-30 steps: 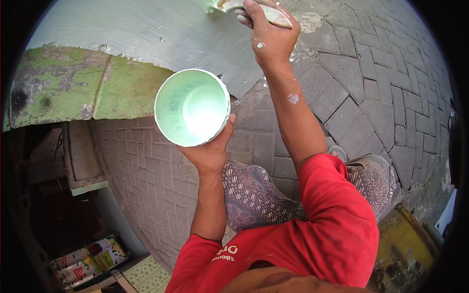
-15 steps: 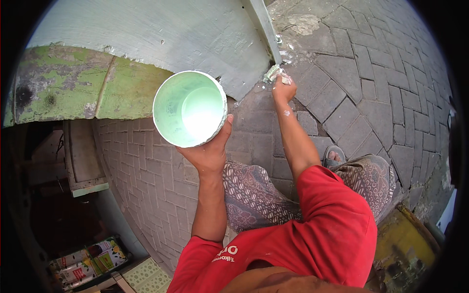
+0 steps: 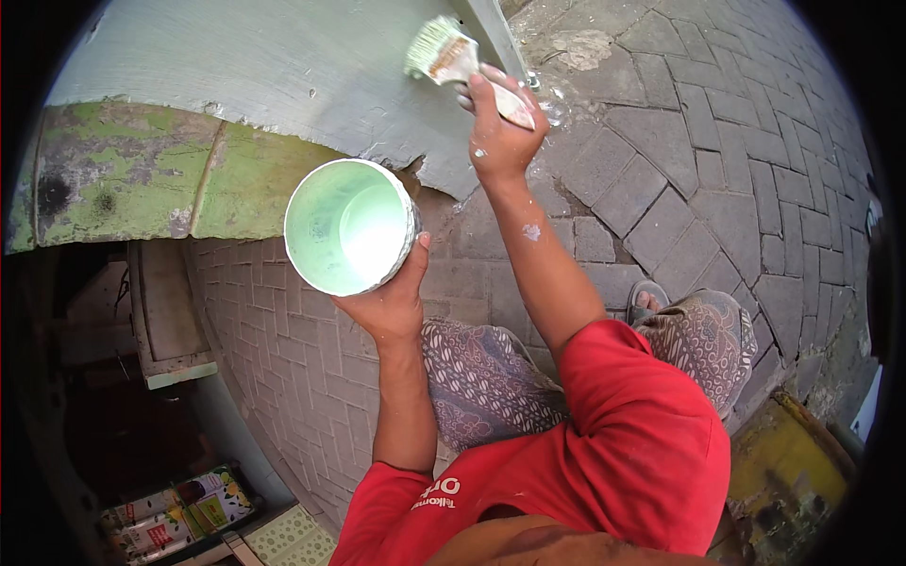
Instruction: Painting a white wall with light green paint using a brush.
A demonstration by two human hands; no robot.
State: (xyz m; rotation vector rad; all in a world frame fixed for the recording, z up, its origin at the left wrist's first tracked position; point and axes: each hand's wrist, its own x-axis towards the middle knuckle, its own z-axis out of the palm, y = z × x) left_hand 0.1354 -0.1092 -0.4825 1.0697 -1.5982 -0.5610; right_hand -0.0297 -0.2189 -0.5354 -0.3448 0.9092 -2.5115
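Observation:
A round white paint tub (image 3: pixel 316 224) with pale green paint inside is gripped by my left hand (image 3: pixel 392 300), fingers round its underside and thumb up its near right side. It is tilted so its mouth faces me. My right hand (image 3: pixel 510 132), spotted with paint, is closed on the pale handle of a paintbrush (image 3: pixel 455 58). The wide bristles are coated in light green and point up and left, over the pale grey-green painted panel (image 3: pixel 283 66). Whether the bristles touch the panel I cannot tell.
Left of the tub runs a flaking green wall strip (image 3: pixel 123 170). Grey paving blocks (image 3: pixel 698 151) cover the ground, with white paint spots near the panel's corner post (image 3: pixel 500 42). At lower left are a dark recess and several colourful packages (image 3: pixel 179 514). A yellowish worn object (image 3: pixel 783 462) stands at lower right.
My right hand has lifted the brush from the foot of the corner post, up and left over the panel, turning its bristles into view. The tub has shifted slightly down and left.

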